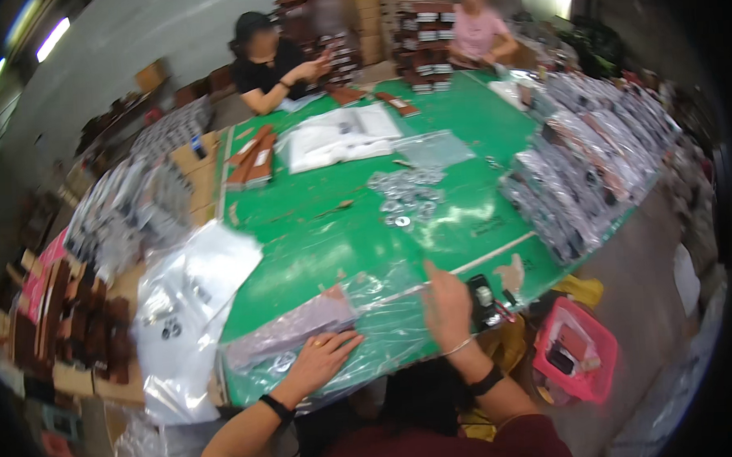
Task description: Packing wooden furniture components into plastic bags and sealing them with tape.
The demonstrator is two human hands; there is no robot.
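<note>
A long brownish piece [293,328] lies in a clear plastic bag [386,321] at the near edge of the green table. Pressed on the bag just in front of the piece is my left hand [321,364], its fingers stretched out toward the right. A small round item in plastic [284,362] shows beside the piece, left of that hand. My right hand [449,306] is over the bag's right end, fingers pointing away from me. Motion smears it, so I cannot see whether it pinches the film.
Loose clear bags [193,289] overhang the left edge. Small clear packets [405,192] lie mid-table, with a white stack [338,140] and brown pieces [253,160] beyond. Wrapped packages [588,170] fill the right. A black object [485,298] and a pink basket [574,354] are near my right hand. Two people sit opposite.
</note>
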